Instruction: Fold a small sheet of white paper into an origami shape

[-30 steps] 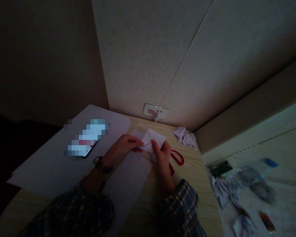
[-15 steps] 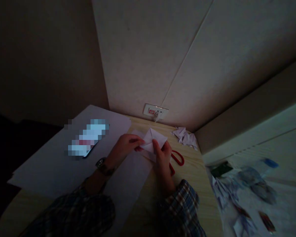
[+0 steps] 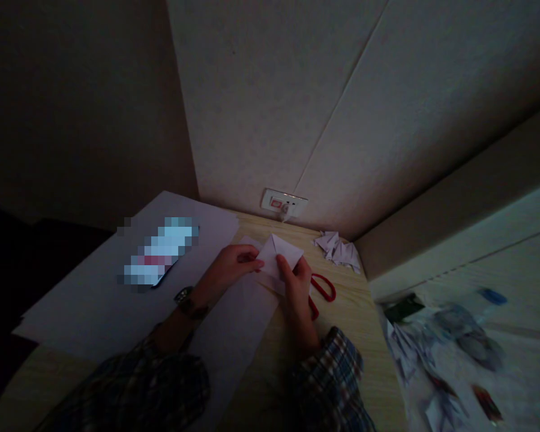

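A small folded white paper (image 3: 279,255) is held above the wooden desk (image 3: 342,318) between both hands. My left hand (image 3: 229,267) pinches its left edge, fingers closed on it. My right hand (image 3: 297,282) grips its lower right part, thumb on top. Red-handled scissors (image 3: 321,288) lie on the desk just right of my right hand, partly hidden by it. Under the hands lies a large white sheet (image 3: 108,300).
A phone with a lit, blurred screen (image 3: 159,252) rests on the large sheet at left. A heap of folded paper pieces (image 3: 339,249) sits in the desk's back right corner. A wall socket (image 3: 283,203) is behind. Clutter (image 3: 441,354) covers the surface at right.
The folded paper has tilted slightly and my left fingers have shifted along its edge. Otherwise the hands stay in place.
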A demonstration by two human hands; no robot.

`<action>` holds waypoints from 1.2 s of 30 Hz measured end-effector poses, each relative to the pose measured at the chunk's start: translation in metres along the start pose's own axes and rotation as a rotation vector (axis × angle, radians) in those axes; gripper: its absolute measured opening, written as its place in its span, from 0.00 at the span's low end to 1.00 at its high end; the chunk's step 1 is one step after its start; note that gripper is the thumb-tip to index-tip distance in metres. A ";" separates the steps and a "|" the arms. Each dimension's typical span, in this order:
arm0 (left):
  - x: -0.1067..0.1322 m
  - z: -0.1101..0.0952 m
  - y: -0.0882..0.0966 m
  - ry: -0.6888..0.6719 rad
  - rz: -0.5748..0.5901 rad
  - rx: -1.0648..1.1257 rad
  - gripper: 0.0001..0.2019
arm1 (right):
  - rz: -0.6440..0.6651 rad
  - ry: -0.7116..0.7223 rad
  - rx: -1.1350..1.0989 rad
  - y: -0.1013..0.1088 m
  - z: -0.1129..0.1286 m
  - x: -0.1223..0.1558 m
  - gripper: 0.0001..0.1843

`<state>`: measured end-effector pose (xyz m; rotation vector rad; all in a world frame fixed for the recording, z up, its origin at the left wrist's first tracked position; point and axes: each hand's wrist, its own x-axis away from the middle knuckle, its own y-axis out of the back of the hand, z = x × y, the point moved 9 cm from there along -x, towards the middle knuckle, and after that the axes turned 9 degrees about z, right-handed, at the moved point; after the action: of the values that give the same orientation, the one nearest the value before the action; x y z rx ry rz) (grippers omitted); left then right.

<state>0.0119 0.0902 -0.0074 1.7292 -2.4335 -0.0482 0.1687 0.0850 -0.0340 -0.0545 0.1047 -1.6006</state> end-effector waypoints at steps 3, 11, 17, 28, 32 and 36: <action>0.001 -0.001 0.003 -0.013 -0.039 0.009 0.10 | 0.062 0.014 0.063 -0.007 0.001 0.001 0.14; 0.002 0.001 -0.002 -0.001 0.003 0.130 0.10 | 0.130 0.052 0.124 -0.013 0.002 0.004 0.11; -0.003 0.006 -0.002 -0.031 0.001 0.125 0.13 | 0.123 0.060 0.115 -0.013 0.001 0.005 0.12; -0.004 0.007 0.000 -0.039 0.001 0.139 0.15 | 0.160 0.064 0.148 -0.018 0.001 0.002 0.13; -0.006 0.010 0.002 -0.034 -0.004 0.092 0.16 | 0.164 0.081 0.161 -0.020 0.006 0.004 0.12; -0.004 0.012 0.006 -0.034 -0.040 0.099 0.17 | 0.184 0.084 0.166 -0.023 0.011 0.004 0.12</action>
<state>0.0060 0.0949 -0.0192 1.8322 -2.4649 0.0390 0.1470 0.0814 -0.0207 0.1478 0.0408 -1.4224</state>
